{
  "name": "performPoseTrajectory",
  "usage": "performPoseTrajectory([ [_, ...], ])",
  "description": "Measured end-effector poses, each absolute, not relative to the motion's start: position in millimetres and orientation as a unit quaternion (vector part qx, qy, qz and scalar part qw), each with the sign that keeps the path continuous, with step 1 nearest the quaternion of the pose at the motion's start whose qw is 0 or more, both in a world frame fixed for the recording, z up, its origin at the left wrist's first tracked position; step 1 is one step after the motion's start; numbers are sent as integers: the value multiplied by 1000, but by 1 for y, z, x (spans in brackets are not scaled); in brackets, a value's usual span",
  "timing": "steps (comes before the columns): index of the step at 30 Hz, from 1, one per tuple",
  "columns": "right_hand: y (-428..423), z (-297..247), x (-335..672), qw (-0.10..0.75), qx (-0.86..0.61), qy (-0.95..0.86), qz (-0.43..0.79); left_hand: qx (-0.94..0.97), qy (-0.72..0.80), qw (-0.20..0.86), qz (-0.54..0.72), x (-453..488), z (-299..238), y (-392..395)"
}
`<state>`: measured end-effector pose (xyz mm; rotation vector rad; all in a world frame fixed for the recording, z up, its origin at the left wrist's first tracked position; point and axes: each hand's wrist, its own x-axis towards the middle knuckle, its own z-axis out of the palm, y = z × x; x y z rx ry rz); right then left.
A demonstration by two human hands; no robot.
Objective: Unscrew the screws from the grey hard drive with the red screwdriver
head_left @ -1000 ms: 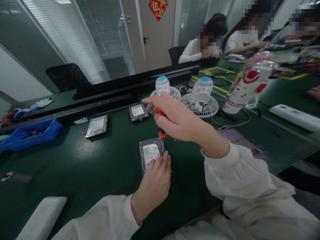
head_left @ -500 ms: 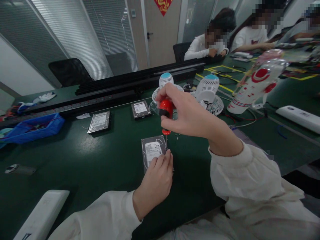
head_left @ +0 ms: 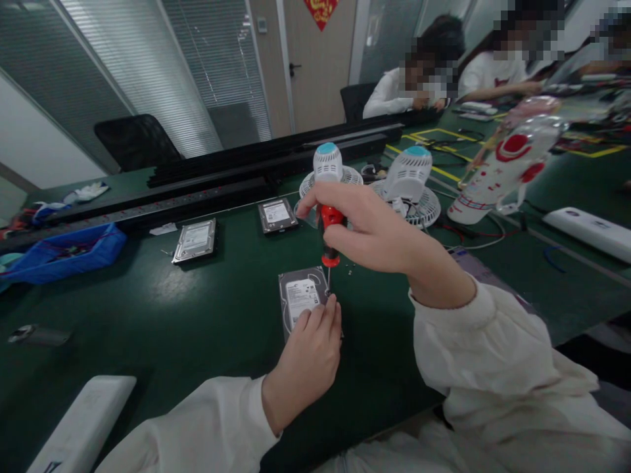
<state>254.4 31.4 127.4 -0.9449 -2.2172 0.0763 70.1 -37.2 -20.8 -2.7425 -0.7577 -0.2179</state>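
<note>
A hard drive (head_left: 302, 297) with a white label lies flat on the green table before me. My left hand (head_left: 311, 351) grips its near right side, fingers together and pointing at the screwdriver's tip. The red and black screwdriver (head_left: 331, 240) stands nearly upright, its shaft meeting the drive's right edge. Around its handle is my right hand (head_left: 367, 226), thumb against the side and a finger reaching past the top. What lies under my left fingers is hidden. Tiny screws (head_left: 350, 268) are scattered right of the shaft.
Two other drives, one silver (head_left: 196, 241) and one darker (head_left: 277, 215), lie farther back. A blue bin (head_left: 73, 253) sits left. White fans (head_left: 409, 180), a clear bottle (head_left: 497, 171) and cables stand right. White slabs (head_left: 83, 420) lie at the edges. People sit across the table.
My right hand has shifted its hold on the screwdriver: the fingers have loosened and spread from the handle top, showing more red. My left hand and the drive have stayed put.
</note>
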Motion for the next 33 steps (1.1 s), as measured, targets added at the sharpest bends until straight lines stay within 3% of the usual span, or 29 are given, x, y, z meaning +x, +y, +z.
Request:
performPoseTrajectory([
  [5, 34, 126, 253, 336, -416, -845, 2, -951, -264, 144, -69, 70, -20, -38],
  [11, 30, 130, 257, 326, -369, -870, 23, -952, -264, 141, -67, 70, -19, -38],
  [18, 28, 128, 251, 285, -493, -821, -37, -953, -264, 139, -54, 71, -18, -38],
  [25, 33, 127, 262, 335, -456, -824, -30, -952, -264, 140, -68, 70, -20, -37],
  [33, 25, 129, 252, 286, -495, -819, -50, -952, -264, 142, -68, 71, -19, -38],
])
